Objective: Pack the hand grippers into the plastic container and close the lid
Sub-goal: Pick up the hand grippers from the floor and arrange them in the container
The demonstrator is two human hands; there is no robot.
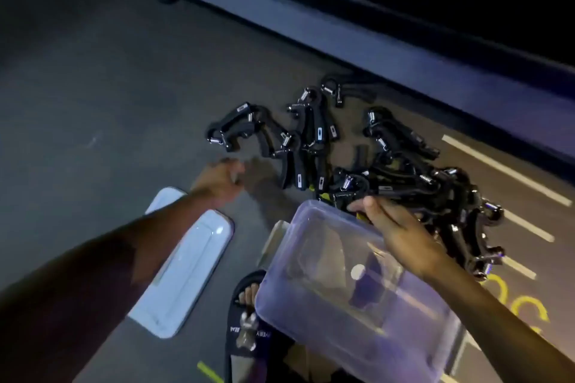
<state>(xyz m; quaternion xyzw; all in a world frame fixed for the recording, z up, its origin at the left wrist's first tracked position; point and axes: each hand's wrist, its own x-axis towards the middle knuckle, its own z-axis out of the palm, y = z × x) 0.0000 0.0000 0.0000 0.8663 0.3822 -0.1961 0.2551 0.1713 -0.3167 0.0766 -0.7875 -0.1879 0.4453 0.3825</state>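
Clear plastic container (342,283), tilted, gripped at its rim by right hand (401,233); left hand (217,180) blurred, curl unclear, near black hand grippers (342,158).

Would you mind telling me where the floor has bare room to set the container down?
Bare floor lies left of the lid, out beyond the left hand. It is crowded ahead of the container: hand grippers sprawl to the right hand.
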